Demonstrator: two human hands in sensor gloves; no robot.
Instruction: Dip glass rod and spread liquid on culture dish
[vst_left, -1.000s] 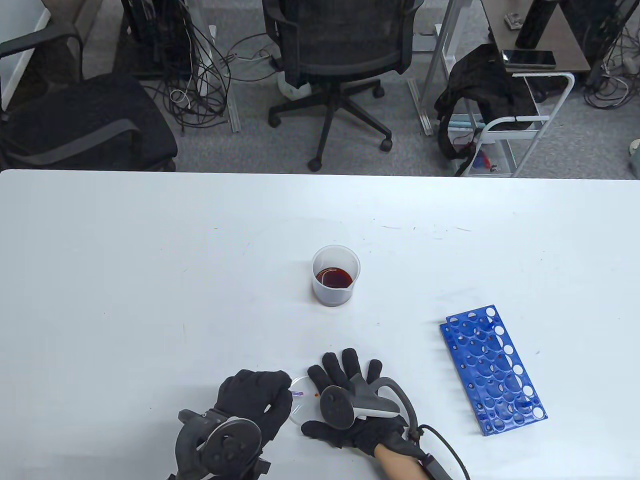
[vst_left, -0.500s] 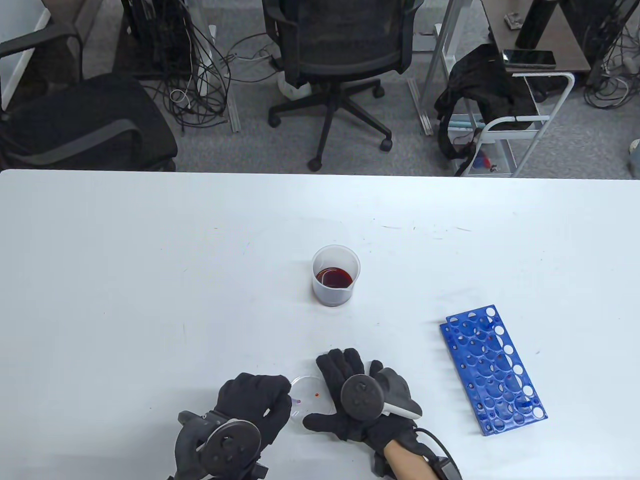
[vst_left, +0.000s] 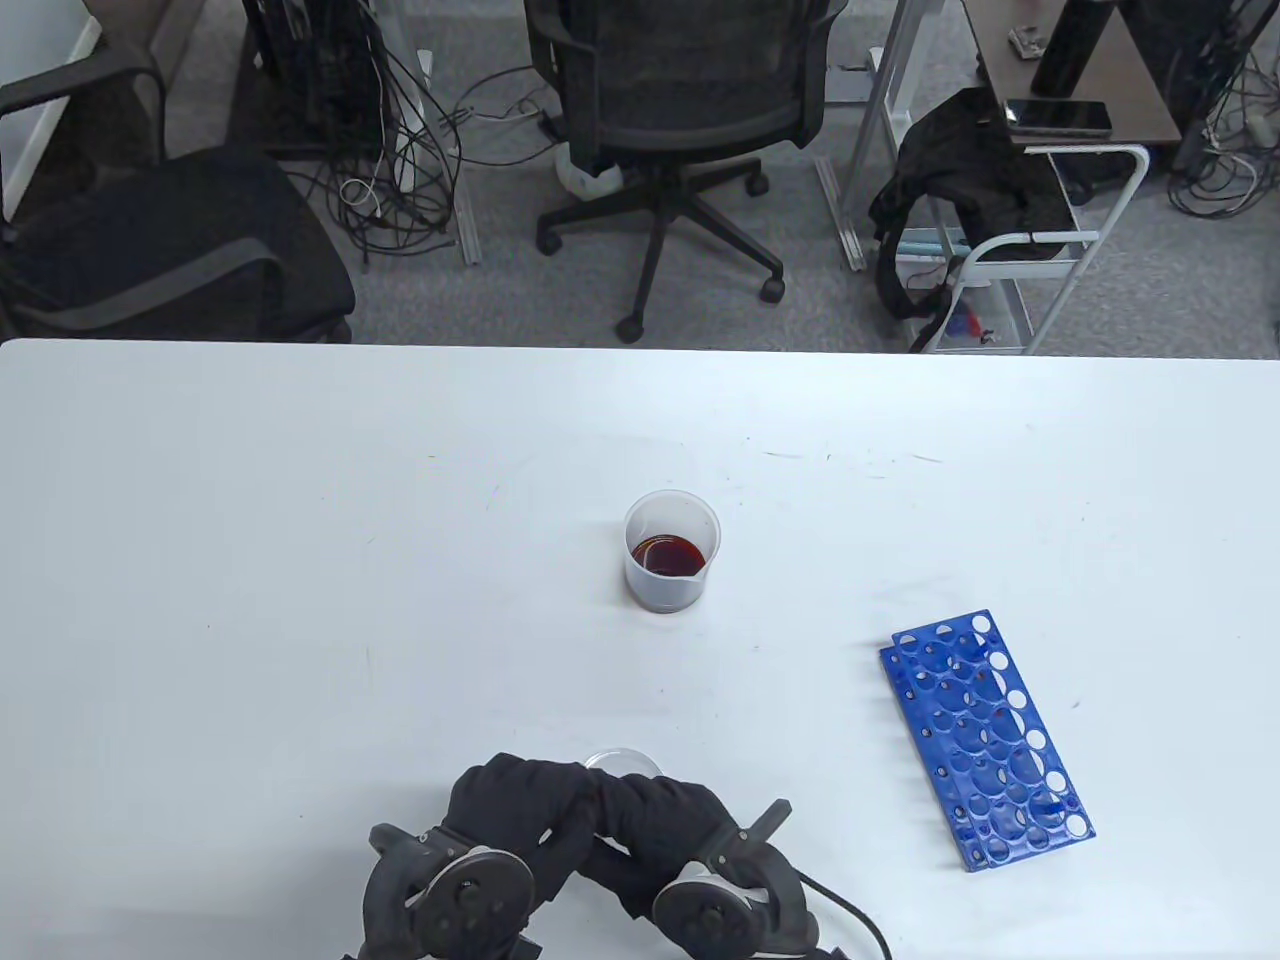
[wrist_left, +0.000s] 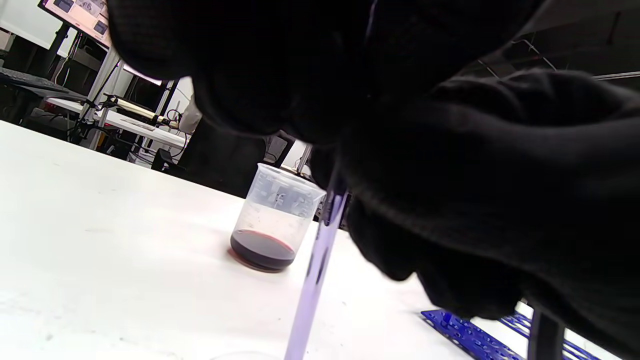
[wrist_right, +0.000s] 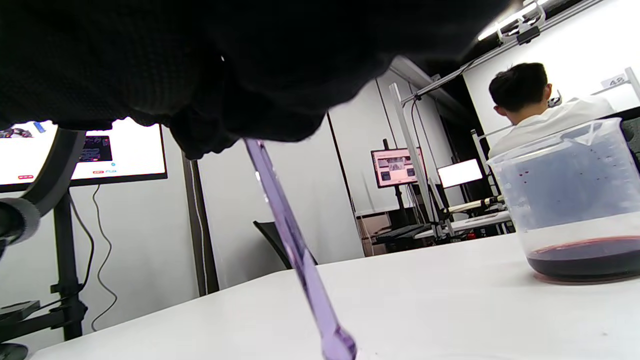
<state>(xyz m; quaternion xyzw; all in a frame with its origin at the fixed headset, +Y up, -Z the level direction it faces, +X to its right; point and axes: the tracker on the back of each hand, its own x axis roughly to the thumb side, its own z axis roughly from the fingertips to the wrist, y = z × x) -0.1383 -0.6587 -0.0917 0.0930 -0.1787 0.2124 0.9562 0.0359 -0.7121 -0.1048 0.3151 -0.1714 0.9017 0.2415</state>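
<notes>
A clear culture dish (vst_left: 622, 758) lies near the table's front edge, mostly hidden under my hands. My left hand (vst_left: 520, 800) and right hand (vst_left: 660, 810) meet just above it, fingers curled together. A purple-tinted glass rod (wrist_left: 317, 265) hangs down from the gloved fingers where both hands join. It also shows in the right wrist view (wrist_right: 295, 245), with its rounded tip low over the table. In the table view the rod is hidden. A plastic beaker (vst_left: 672, 550) with dark red liquid stands behind the hands, apart from them.
A blue test tube rack (vst_left: 985, 735) lies flat on the white table (vst_left: 250, 560) to the right of my hands. Office chairs, cables and a cart stand beyond the far edge.
My right hand has left its flat spread beside the dish, turned over and curled against my left hand's fingers. Both hands now cover most of the dish. The left hand barely moved.
</notes>
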